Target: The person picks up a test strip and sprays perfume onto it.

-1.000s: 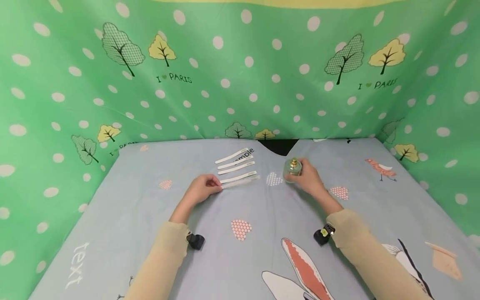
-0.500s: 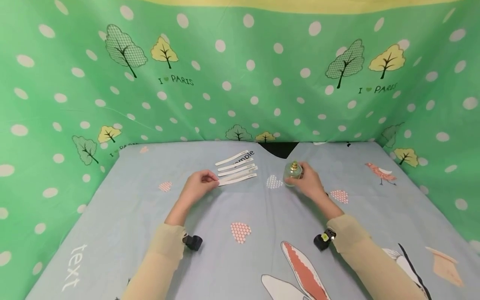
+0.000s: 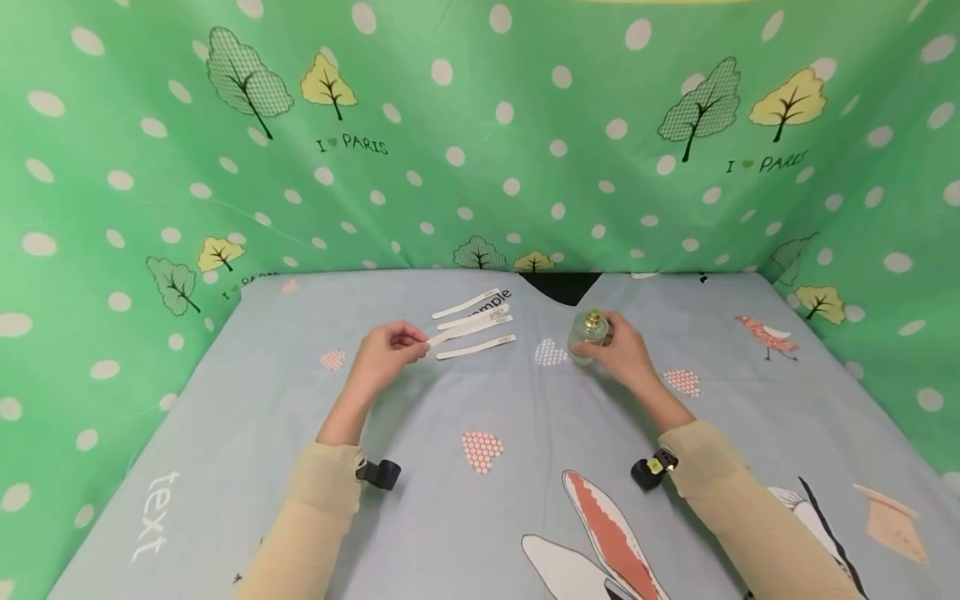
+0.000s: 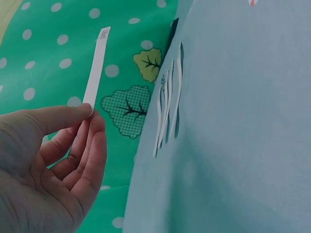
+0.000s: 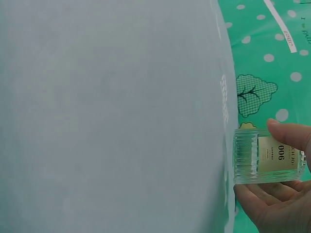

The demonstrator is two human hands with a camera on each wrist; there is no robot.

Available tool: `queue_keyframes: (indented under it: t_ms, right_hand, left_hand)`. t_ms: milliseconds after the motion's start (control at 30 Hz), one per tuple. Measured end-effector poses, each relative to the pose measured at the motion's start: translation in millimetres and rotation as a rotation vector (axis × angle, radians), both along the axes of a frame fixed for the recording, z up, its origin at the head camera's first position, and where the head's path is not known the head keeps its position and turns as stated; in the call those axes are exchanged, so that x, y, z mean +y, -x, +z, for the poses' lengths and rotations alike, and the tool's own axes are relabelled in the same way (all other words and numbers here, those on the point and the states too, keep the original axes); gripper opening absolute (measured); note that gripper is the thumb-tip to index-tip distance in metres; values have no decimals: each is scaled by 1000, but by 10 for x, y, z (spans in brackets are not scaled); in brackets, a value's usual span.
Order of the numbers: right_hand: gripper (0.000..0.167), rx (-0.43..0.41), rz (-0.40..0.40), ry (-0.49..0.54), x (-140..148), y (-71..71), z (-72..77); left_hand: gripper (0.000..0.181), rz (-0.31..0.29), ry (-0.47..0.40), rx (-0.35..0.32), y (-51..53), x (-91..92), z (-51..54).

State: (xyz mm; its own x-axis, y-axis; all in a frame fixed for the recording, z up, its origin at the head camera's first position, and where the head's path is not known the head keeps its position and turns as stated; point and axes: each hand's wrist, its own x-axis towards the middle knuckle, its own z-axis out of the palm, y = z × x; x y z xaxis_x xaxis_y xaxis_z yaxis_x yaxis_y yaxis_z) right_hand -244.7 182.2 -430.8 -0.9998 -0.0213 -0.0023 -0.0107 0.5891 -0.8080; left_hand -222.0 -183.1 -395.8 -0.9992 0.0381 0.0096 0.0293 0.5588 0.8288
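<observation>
Thin strip (image 4: 96,70) pinched at left, glass bottle (image 5: 268,158) gripped at right

The left hand (image 3: 380,358) pinches the strip by its near end, thumb against fingertips, and the rest reaches out free, its printed end farthest away. It looks like stiff paper: very light, likely to bend or crease if squeezed mid-length, so the plain end seems the sound place to hold. Other strips (image 3: 475,347) lie on the table (image 3: 420,517) just beyond, some bowed, which suggests they flex easily.

The right hand (image 3: 624,354) holds the bottle upright at the far right of the strips, thumb on one side, fingers on the other. Whether its base touches the table I cannot tell. Glass should be the heavier load, rigid, smooth and breakable; the ribbed lower wall may give some grip, and the body looks safer to grasp than the gold neck (image 3: 593,318).
</observation>
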Motion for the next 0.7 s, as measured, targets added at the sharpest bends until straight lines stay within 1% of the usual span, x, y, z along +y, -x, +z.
queue_keyframes:
  t_ms: [67, 200, 333, 500, 567, 700]
  right_hand:
    - [70, -5, 4, 16, -1, -2, 19]
    - [69, 0, 13, 36, 10, -15, 81]
    - [70, 39, 14, 47, 65, -36, 162]
    - [69, 103, 25, 85, 49, -58, 229]
    - [67, 127, 31, 105, 26, -62, 254]
    - [66, 156, 35, 138, -7, -60, 324]
  left_hand:
    - [14, 9, -6, -2, -24, -13, 24]
    - [16, 3, -34, 0, -55, -3, 66]
    - [16, -18, -40, 24, -21, 71, 115]
    - [15, -16, -56, 28, -35, 103, 168]
    - [15, -15, -71, 26, -35, 105, 177]
    - [17, -20, -94, 30, -1, 112, 183]
